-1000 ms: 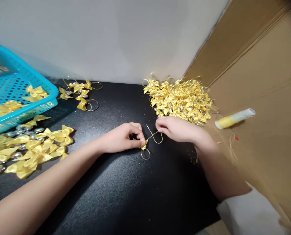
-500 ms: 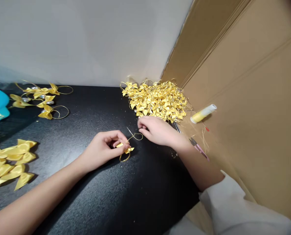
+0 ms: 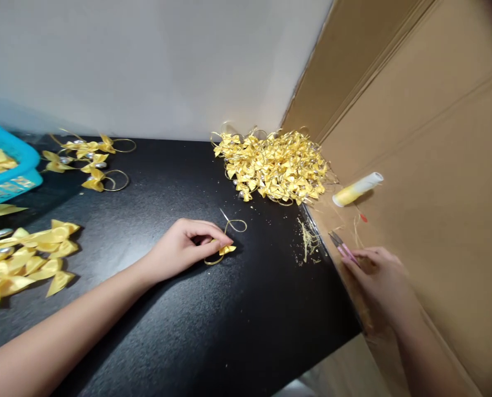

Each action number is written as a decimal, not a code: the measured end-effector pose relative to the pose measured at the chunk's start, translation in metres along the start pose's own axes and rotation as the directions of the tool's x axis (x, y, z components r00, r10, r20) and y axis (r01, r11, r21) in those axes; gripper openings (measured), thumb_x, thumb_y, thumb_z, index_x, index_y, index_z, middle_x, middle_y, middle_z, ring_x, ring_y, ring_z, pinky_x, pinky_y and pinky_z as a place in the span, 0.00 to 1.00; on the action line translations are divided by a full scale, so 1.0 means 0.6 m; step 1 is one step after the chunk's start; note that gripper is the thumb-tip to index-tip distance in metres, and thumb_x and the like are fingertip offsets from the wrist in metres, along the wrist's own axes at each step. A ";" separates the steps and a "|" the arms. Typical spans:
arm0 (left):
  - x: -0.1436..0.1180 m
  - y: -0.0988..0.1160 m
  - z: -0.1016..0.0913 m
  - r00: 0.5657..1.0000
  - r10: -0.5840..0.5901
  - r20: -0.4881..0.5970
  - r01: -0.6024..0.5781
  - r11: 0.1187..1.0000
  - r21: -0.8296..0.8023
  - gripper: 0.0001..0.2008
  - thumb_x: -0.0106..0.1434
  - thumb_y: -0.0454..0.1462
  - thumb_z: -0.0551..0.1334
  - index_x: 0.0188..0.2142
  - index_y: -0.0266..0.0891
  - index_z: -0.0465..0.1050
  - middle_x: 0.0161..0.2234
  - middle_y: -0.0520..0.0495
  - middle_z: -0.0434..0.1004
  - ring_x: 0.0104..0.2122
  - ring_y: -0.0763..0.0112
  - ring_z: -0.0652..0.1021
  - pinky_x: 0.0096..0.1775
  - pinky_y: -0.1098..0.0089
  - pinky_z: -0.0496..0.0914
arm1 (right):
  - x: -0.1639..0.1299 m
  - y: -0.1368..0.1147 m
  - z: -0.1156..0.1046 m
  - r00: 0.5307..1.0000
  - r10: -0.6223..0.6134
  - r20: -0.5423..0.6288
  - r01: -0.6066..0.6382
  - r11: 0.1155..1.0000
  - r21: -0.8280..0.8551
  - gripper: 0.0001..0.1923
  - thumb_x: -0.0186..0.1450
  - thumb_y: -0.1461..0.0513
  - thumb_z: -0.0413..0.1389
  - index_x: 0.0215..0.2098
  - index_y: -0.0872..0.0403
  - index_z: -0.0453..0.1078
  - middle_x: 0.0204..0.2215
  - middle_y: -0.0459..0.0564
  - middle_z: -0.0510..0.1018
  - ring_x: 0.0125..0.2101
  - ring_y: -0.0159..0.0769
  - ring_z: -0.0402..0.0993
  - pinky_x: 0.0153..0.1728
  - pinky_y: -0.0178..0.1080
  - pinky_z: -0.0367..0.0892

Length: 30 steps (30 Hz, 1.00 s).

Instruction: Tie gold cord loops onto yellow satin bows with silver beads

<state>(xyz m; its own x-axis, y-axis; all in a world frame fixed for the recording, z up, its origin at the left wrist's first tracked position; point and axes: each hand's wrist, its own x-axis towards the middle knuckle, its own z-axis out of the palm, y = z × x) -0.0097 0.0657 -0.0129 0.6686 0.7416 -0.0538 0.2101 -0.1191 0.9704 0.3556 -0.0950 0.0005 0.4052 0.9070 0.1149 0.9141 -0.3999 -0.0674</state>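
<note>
Progress judged from the lie of the goods: a large heap of finished bows (image 3: pixel 272 168) with gold loops sits at the back of the black counter (image 3: pixel 237 320) at roughly 12 o'clock from the working spot, and a few more looped bows (image 3: pixel 91 165) lie at about 10 o'clock near the wall, so a good share appears done. Remaining stock is plain: a spread of unlooped yellow ribbon bows (image 3: pixel 26 256) with silver beads beside them at 9 o'clock, and more inside the blue basket (image 3: pixel 12 176) at the far left edge. The piece in hand, a small yellow bow (image 3: pixel 226 250) threaded with a gold cord loop (image 3: pixel 233 226), lies on the counter and looks close to complete, its cord tail sticking up unclipped. The left hand (image 3: pixel 183 248) pins this bow down, thumb and forefinger pinched on it at the fingertips, the bow at 3 o'clock of the palm. The right hand (image 3: pixel 380 275) is well apart from the bow, at 4 o'clock from it, resting on the cardboard sheet (image 3: pixel 436 182); its fingers are curled around the handle end of small pink scissors (image 3: pixel 341 247), touching them, though whether the grip is fully closed cannot be told. A yellow-and-white tube (image 3: pixel 357 189) lies at 12 o'clock from that hand. Cord trimmings (image 3: pixel 308 240) litter the counter edge between the hands.
</note>
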 end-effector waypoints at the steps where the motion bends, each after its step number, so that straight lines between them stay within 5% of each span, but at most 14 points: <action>1: 0.000 0.002 0.001 1.000 0.007 0.001 -0.007 1.000 0.018 0.09 0.60 0.39 0.64 0.32 0.37 0.81 0.32 0.43 0.82 0.29 0.69 0.78 0.29 0.71 0.70 | 0.000 0.003 0.003 1.000 -0.003 -0.019 0.003 1.000 0.019 0.21 0.63 0.44 0.52 0.33 0.50 0.75 0.36 0.53 0.78 0.37 0.47 0.73 0.38 0.46 0.66; 8: -0.002 0.003 0.007 1.000 -0.006 0.018 0.005 0.997 0.071 0.10 0.58 0.38 0.66 0.36 0.35 0.83 0.32 0.42 0.83 0.27 0.71 0.77 0.27 0.74 0.69 | 0.001 -0.004 0.007 0.999 -0.047 -0.016 0.049 0.987 0.153 0.21 0.65 0.47 0.45 0.35 0.53 0.70 0.35 0.58 0.78 0.37 0.51 0.74 0.39 0.51 0.67; 11: -0.001 0.001 0.008 1.000 -0.013 0.011 0.012 0.996 0.084 0.11 0.57 0.38 0.67 0.37 0.34 0.82 0.32 0.43 0.83 0.25 0.74 0.75 0.25 0.75 0.66 | -0.008 -0.056 -0.012 0.992 -0.068 0.103 0.014 0.893 0.450 0.17 0.67 0.49 0.47 0.42 0.52 0.66 0.39 0.58 0.79 0.39 0.47 0.76 0.37 0.44 0.70; 14: -0.001 -0.001 0.009 1.000 -0.018 0.004 0.017 0.994 0.103 0.11 0.57 0.38 0.67 0.38 0.34 0.82 0.32 0.43 0.83 0.23 0.76 0.73 0.24 0.76 0.64 | -0.013 -0.136 -0.029 0.929 -0.298 0.220 0.105 0.781 0.615 0.14 0.70 0.53 0.44 0.46 0.52 0.64 0.42 0.56 0.78 0.42 0.42 0.75 0.40 0.40 0.70; 17: -0.002 -0.001 0.011 1.000 -0.005 0.007 0.005 0.993 0.116 0.12 0.57 0.38 0.67 0.39 0.34 0.82 0.30 0.44 0.83 0.22 0.78 0.70 0.22 0.77 0.62 | -0.007 -0.211 -0.026 0.815 -0.468 0.342 0.148 0.739 0.657 0.11 0.71 0.56 0.43 0.39 0.52 0.64 0.32 0.49 0.77 0.31 0.36 0.74 0.32 0.36 0.68; 21: -0.002 0.000 0.012 1.000 0.018 0.015 -0.020 0.993 0.116 0.11 0.57 0.37 0.67 0.39 0.34 0.82 0.30 0.45 0.83 0.21 0.79 0.68 0.21 0.78 0.60 | 0.008 -0.261 -0.003 0.789 -0.530 0.311 0.197 0.698 0.688 0.07 0.70 0.59 0.47 0.36 0.52 0.63 0.33 0.48 0.77 0.34 0.35 0.74 0.35 0.36 0.66; 30: -0.001 -0.003 0.011 0.999 0.048 0.012 -0.049 0.987 0.155 0.12 0.57 0.36 0.67 0.40 0.34 0.82 0.31 0.45 0.84 0.21 0.79 0.70 0.23 0.77 0.63 | 0.012 -0.270 -0.008 0.769 -0.534 0.352 0.269 0.769 0.580 0.10 0.71 0.59 0.46 0.33 0.52 0.64 0.28 0.45 0.74 0.29 0.34 0.70 0.31 0.35 0.62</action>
<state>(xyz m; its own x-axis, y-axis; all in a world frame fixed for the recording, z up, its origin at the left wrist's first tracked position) -0.0057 0.0609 -0.0161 0.6861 0.7274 -0.0099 0.2850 -0.2562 0.9236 0.2104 -0.0242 0.0171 -0.1824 0.9573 -0.2244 0.8029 0.0133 -0.5959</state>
